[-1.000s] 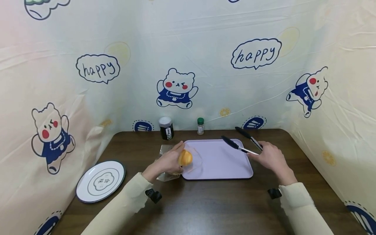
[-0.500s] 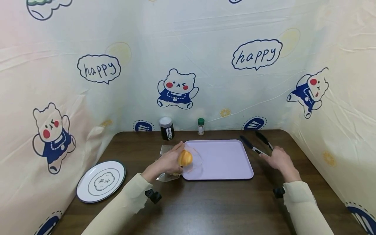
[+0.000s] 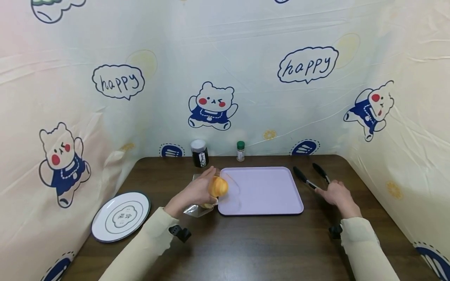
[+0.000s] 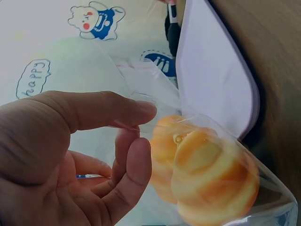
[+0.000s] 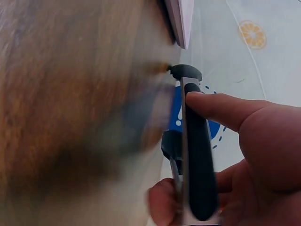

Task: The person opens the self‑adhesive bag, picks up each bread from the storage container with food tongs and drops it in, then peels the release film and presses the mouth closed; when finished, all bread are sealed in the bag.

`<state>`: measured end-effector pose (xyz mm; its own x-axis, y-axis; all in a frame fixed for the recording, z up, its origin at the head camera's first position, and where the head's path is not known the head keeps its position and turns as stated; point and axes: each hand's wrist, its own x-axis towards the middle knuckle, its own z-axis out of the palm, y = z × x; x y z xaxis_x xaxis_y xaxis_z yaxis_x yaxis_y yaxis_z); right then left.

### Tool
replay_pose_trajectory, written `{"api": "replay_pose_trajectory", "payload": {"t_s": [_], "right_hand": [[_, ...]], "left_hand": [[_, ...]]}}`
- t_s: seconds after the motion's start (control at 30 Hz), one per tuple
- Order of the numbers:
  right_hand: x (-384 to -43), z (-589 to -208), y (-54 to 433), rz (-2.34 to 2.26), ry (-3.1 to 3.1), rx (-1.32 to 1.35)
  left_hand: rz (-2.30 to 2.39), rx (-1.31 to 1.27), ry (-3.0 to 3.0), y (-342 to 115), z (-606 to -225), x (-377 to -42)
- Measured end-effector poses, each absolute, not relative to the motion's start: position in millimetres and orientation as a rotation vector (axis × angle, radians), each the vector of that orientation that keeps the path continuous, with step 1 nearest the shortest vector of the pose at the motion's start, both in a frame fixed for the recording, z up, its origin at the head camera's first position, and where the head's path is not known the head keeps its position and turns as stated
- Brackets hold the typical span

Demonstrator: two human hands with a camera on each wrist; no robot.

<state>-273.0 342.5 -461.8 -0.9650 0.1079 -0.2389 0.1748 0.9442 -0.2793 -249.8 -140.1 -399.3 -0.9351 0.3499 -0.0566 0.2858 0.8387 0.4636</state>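
Note:
My left hand pinches the edge of a clear plastic bag between thumb and fingers. Inside it show golden, ridged bread rolls, which the head view places at the left end of a lilac tray. Part of the bag is hidden behind the hand. To the right of that tray, my right hand grips a pair of tongs, its thumb on the dark handle inset. The tongs' black tips are spread apart and point toward the back wall, with nothing between them.
At the table's back stand a dark jar with a whitish lid and a small green-capped bottle. A white plate with a dark rim lies at the left edge. Printed cloth encloses the table's back and sides.
The tongs went right with my right hand, from over the tray's right end to the table beside it. My left hand has shifted slightly left with the bag and rolls.

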Motion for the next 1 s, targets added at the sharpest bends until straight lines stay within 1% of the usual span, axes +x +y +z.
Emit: {"api": "replay_pose_trajectory", "payload": {"t_s": [0.33,0.57,0.77,1.0], "right_hand": [[-267,-462,343,-0.412,2.828,0.271],[-267,-461,344,-0.401,2.885,0.256],[-267,-453,333,-0.501,3.077,0.153],[-251,-424,296,-0.7,3.212,-0.002]], "left_hand": [[0.747,0.447,2.871,-150,-394,-249],[0.787,0.408,2.865,-156,-387,-252],[0.833,0.424,2.904,-160,-376,-250],[0.923,0.432,2.941,-158,-361,-247]]}}
